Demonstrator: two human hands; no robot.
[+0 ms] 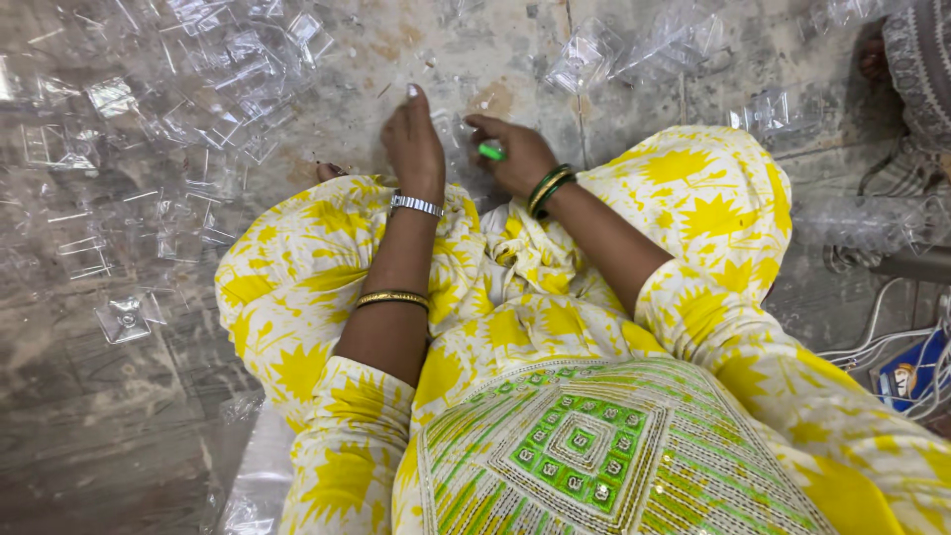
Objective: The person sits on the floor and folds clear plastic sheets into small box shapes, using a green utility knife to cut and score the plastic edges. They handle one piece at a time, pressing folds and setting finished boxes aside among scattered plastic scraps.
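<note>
I sit on the floor in a yellow and white patterned dress. My left hand reaches forward with its fingers on a clear plastic piece lying on the floor. My right hand is beside it, closed on a small bright green object. Silver and gold bangles circle my left forearm, and green bangles my right wrist. The shape of the clear piece between the hands is hard to make out.
Many clear plastic blister pieces are scattered over the stained floor at left, with more at top right. Another person's foot and patterned clothing are at far right. White cables and a blue packet lie at right.
</note>
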